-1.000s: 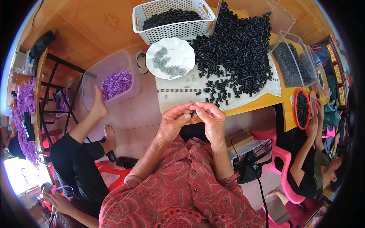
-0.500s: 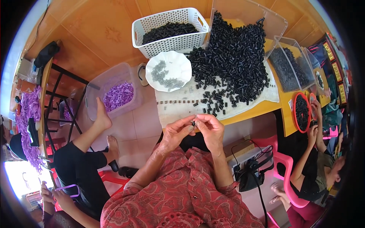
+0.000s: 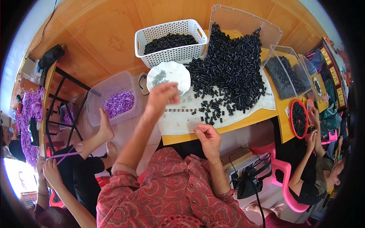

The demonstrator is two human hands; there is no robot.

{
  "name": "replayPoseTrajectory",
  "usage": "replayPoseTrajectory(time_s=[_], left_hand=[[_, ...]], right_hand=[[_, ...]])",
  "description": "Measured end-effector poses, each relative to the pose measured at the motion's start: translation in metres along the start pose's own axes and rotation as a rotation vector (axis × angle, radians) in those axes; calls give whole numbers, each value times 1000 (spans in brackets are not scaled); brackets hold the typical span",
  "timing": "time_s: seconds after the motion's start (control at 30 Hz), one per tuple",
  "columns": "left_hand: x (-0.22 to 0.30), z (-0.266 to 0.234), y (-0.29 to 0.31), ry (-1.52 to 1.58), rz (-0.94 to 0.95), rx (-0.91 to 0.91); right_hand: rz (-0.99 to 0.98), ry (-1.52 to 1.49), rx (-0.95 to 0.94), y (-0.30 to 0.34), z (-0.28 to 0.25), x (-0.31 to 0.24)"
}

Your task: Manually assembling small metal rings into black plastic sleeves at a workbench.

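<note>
My left hand (image 3: 163, 99) reaches over the near edge of a white scalloped plate (image 3: 182, 72), its fingers smeared by motion. Small clear pieces (image 3: 159, 77) lie in that plate, partly hidden behind the hand. At the table's front edge my right hand (image 3: 209, 140) is curled, thumb and forefinger drawn together; whatever they may pinch is too small to make out. Beyond it, small black tube-like pieces (image 3: 213, 108) lie scattered on a white cloth (image 3: 175, 123), thickening into a large heap (image 3: 235, 64).
A white perforated basket (image 3: 167, 53) of black pieces stands behind the plate. Clear bins (image 3: 287, 76) and a red-rimmed tray (image 3: 299, 118) are at right, near a seated person (image 3: 310, 171). At left, another person's hands (image 3: 49, 169) handle a purple strip beside a purple-filled tub (image 3: 110, 78).
My hands were together in front of me around a small dark piece; now the left has moved forward and left over the plate. The right has stayed near the table edge. The view has tilted slightly.
</note>
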State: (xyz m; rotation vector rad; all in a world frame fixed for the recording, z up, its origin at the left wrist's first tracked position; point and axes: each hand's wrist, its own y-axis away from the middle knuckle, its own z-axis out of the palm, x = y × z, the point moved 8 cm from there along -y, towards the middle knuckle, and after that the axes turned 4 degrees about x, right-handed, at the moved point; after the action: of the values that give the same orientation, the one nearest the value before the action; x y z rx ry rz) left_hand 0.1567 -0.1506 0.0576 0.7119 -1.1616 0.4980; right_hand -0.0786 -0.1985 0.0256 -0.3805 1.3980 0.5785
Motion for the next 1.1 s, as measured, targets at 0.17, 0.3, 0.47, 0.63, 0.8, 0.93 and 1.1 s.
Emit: replayPoseTrajectory(time_s=[0.17, 0.3, 0.47, 0.63, 0.8, 0.93, 1.1], left_hand=[[65, -6, -91, 116, 147, 11], [89, -17, -143, 170, 188, 102], [89, -15, -106, 153, 313, 216], [49, -15, -32, 141, 220, 149], [-15, -20, 34, 131, 135, 121], [-66, -9, 68, 225, -48, 76], [-91, -2, 91, 256, -152, 35]], right_hand=[[27, -18, -28, 4, 6, 4], [11, 3, -28, 5, 4, 5], [45, 23, 23, 0, -9, 8], [20, 110, 84, -5, -21, 11], [-154, 394, 149, -16, -28, -11], [-394, 621, 211, -27, -23, -39], [-443, 687, 193, -39, -12, -47]])
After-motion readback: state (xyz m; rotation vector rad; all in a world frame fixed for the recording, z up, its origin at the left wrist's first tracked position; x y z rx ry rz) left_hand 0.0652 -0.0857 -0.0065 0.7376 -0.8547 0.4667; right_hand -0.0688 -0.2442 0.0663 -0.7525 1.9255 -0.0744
